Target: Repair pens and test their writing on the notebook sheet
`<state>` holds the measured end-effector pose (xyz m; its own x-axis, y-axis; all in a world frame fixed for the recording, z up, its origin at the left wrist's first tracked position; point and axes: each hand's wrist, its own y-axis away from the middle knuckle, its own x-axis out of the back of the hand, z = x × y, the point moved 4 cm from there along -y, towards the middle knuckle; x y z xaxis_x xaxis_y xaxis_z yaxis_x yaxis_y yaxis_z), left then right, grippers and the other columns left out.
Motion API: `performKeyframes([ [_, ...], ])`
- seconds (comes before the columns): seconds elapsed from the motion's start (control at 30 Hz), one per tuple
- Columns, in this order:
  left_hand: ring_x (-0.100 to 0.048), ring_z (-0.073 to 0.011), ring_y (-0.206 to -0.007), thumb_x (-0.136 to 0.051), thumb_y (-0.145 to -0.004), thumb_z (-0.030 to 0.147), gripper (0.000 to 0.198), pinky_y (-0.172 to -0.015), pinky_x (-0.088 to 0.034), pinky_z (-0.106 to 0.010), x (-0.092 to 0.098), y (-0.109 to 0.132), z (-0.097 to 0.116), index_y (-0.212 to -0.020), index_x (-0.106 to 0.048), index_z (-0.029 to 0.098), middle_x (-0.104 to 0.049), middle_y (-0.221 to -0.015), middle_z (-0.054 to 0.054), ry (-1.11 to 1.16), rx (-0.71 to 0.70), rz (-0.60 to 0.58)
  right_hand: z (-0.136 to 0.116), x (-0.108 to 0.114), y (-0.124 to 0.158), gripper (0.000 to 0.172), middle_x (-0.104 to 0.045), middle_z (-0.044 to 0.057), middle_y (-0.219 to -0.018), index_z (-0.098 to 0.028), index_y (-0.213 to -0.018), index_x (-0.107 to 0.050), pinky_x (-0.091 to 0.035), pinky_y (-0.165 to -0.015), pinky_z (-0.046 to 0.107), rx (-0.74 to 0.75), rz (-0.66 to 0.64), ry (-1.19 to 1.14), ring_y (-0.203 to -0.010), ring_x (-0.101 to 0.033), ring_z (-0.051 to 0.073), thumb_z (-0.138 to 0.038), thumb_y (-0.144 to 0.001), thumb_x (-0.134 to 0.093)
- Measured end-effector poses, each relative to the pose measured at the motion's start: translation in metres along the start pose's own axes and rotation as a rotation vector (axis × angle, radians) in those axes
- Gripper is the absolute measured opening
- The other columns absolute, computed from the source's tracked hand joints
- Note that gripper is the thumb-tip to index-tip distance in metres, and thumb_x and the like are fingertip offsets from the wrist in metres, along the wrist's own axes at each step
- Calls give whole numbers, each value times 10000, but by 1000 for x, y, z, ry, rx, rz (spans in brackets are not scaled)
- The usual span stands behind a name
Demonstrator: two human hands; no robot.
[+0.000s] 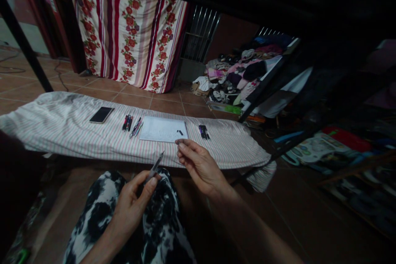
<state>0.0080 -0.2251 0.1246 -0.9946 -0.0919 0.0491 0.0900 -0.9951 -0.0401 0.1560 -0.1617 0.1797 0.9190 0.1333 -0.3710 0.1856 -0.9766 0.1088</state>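
Observation:
My left hand [133, 198] is closed around a clear pen [155, 166], its tip pointing up and away from me. My right hand [198, 164] hovers just right of the pen with thumb and forefinger pinched on something small, probably a pen cap; I cannot make it out for sure. Both hands are above my lap, in front of a low board covered with striped cloth [62, 128]. On the cloth lie a spiral notebook [163, 129], a group of pens [131, 124] to its left, several dark pens [203, 131] to its right and a phone [101, 114].
A floral striped curtain [130, 29] hangs at the back. A heap of clothes [238, 76] lies on the tiled floor at right. Dark frame bars cross the upper right, with cluttered items [315, 146] beneath. My patterned trousers [154, 222] fill the bottom.

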Motion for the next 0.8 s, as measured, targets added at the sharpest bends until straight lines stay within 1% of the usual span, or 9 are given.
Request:
performKeyframes([
  [0.13,-620,-228,-804,-570,-738,451,354,-708,-487,-275,-2,0,-1,-878,-685,147,-691,-796,-74,13,4,-10,0,-1,1,217,-547,-19,-677,-155,-727,-663,-331,-527,202,-51,-16,-45,-598,-474,70,-279,-579,-764],
  [0.27,-617,-222,-792,-565,-745,446,353,-699,-488,-272,-3,1,-2,-891,-684,148,-688,-796,-72,-2,-3,-15,1,1,1,230,-562,-17,-671,-146,-712,-636,-333,-503,194,-77,-33,-72,-582,-491,67,-284,-581,-765],
  [0.4,-616,-218,-774,-561,-748,440,354,-685,-487,-267,-5,2,0,-901,-686,146,-685,-785,-70,-11,-20,-24,4,2,0,223,-551,-26,-668,-148,-742,-621,-327,-485,174,-131,-59,-169,-579,-492,56,-267,-607,-752],
  [0.5,-614,-218,-770,-568,-738,446,354,-679,-482,-260,-7,2,3,-877,-688,143,-679,-736,-59,-14,-22,-26,7,3,0,207,-533,-33,-655,-146,-757,-616,-313,-468,154,-166,-50,-237,-566,-472,42,-243,-624,-742],
  [0.67,-609,-206,-763,-552,-755,429,337,-686,-472,-255,-12,2,6,-873,-685,143,-694,-811,-66,-24,-45,-59,9,0,2,184,-521,-25,-679,-137,-762,-620,-321,-468,122,-193,-95,-287,-583,-469,35,-210,-637,-733],
  [0.8,-613,-200,-779,-548,-770,404,307,-698,-466,-241,-13,2,7,-887,-685,155,-694,-793,-43,-37,-63,-59,8,-3,5,162,-524,-26,-677,-136,-725,-627,-342,-472,110,-187,-108,-268,-574,-474,28,-195,-626,-740],
])
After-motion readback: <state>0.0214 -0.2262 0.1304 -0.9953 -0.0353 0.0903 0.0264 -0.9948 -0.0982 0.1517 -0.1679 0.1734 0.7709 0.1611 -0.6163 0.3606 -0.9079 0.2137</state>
